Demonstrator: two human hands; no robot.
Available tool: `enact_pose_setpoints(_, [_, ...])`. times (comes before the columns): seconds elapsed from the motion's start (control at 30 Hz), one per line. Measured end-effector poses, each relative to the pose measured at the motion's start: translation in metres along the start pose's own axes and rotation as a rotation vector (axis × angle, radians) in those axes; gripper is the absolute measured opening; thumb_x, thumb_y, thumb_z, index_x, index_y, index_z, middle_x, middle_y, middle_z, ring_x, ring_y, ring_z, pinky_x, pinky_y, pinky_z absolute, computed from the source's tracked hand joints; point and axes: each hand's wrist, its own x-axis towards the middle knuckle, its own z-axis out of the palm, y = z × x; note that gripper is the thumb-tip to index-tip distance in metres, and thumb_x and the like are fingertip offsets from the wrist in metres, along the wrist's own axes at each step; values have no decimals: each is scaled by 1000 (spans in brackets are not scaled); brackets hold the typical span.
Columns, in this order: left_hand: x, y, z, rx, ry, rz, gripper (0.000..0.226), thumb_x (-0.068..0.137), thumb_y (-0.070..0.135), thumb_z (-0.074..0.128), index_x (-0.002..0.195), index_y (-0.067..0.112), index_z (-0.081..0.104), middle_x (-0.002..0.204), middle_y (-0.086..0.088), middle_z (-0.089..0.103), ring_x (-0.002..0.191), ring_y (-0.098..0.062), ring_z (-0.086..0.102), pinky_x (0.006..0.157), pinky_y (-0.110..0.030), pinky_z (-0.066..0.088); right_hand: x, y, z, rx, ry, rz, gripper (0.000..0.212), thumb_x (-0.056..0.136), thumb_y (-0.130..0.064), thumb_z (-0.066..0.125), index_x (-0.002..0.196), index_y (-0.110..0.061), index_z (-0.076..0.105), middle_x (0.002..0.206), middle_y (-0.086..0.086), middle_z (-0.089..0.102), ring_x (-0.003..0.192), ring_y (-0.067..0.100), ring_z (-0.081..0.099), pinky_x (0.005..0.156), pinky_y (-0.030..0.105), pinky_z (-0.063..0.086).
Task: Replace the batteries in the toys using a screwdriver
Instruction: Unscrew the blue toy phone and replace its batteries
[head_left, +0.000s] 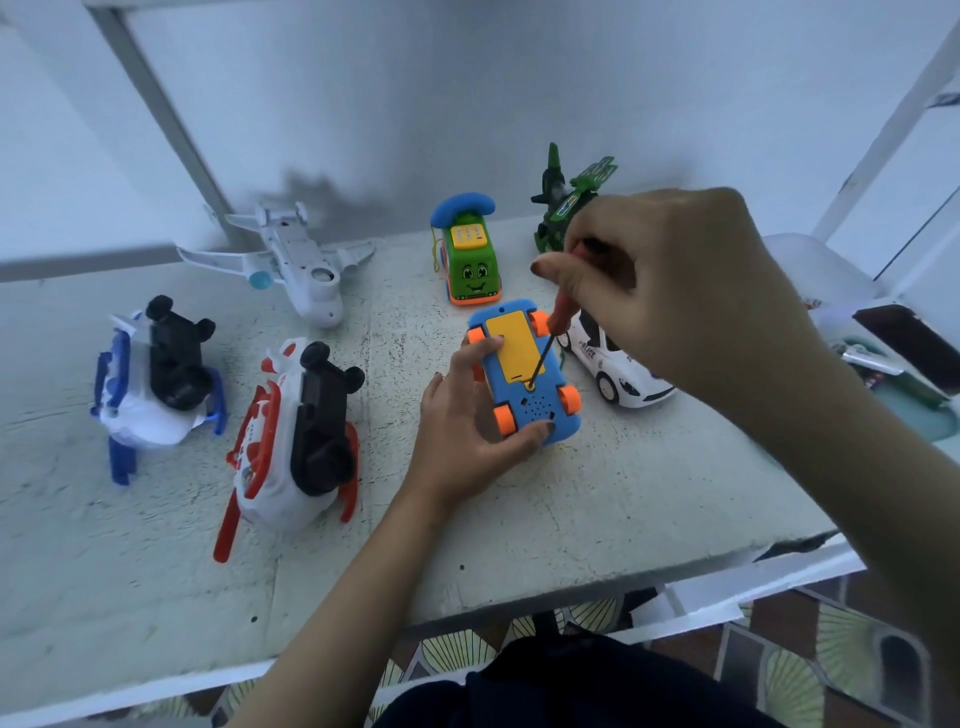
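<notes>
Toy car (540, 410), blue with orange wheels (504, 421), lies upside down on the white table (519, 519), centre-right, just left of a white police car (618, 369). Yellow battery cover (514, 343) faces up and sits in place on the underside.

Left hand (457, 431) grasps the toy car from its left side: thumb hooked on the near end, fingers curled over the left edge by a wheel.

Right hand (670, 280) is clenched round the handle of a screwdriver (550, 345), coming in from above right. Orange handle end shows below the fingers; the dark shaft slants down and left. Tip sits at the near end of the yellow cover, at the screw spot just above the speaker holes.

Other toys on the table:
- Green toy phone on wheels (470, 254) with a blue handset, just behind the toy car.
- Green toy aircraft (566, 202) at back right, partly hidden by the right hand.
- White toy plane (296, 265) at back left, belly up.
- Red-and-white toy (296, 441) left of the left hand, black underside showing.
- Blue-and-white toy (150, 384) further left, same kind, black underside showing.

Tray (909, 374) at far right holds small items, too blurred to tell.
</notes>
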Motion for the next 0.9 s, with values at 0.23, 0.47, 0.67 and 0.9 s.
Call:
enact_pose_setpoints(0.23, [0, -4, 2, -61, -16, -44, 79, 67, 60, 77, 131, 46, 33, 127, 7, 52, 111, -34, 60, 84, -59, 52, 3, 1, -11, -207, -17, 90, 60, 91, -57, 48, 50, -16, 35, 42, -7, 28, 40, 6, 26, 47, 22, 14])
enact_pose_setpoints(0.47, [0, -5, 2, -82, -19, -46, 81, 67, 63, 77, 132, 42, 34, 125, 3, 55, 110, -35, 61, 84, -60, 52, -5, 3, -7, 83, -71, 74, 45, 94, -36, 35, 111, -9, 67, 70, 2, 63, 64, 19, 59, 63, 33, 44])
enact_pose_setpoints(0.67, [-1, -4, 1, -46, -10, -45, 74, 68, 55, 77, 128, 47, 35, 118, 17, 53, 108, -32, 62, 84, -59, 52, -9, 9, 0, 359, -8, -136, 23, 90, -15, 65, 113, -11, 69, 89, 0, 74, 74, 7, 69, 72, 22, 55])
enact_pose_setpoints(0.9, [0, -4, 0, -36, -16, -35, 75, 67, 54, 77, 128, 48, 34, 119, 5, 57, 105, -33, 63, 82, -59, 52, -12, 11, 4, 163, 38, -212, 34, 97, -24, 52, 123, -5, 62, 99, 0, 71, 89, 10, 64, 80, 24, 52])
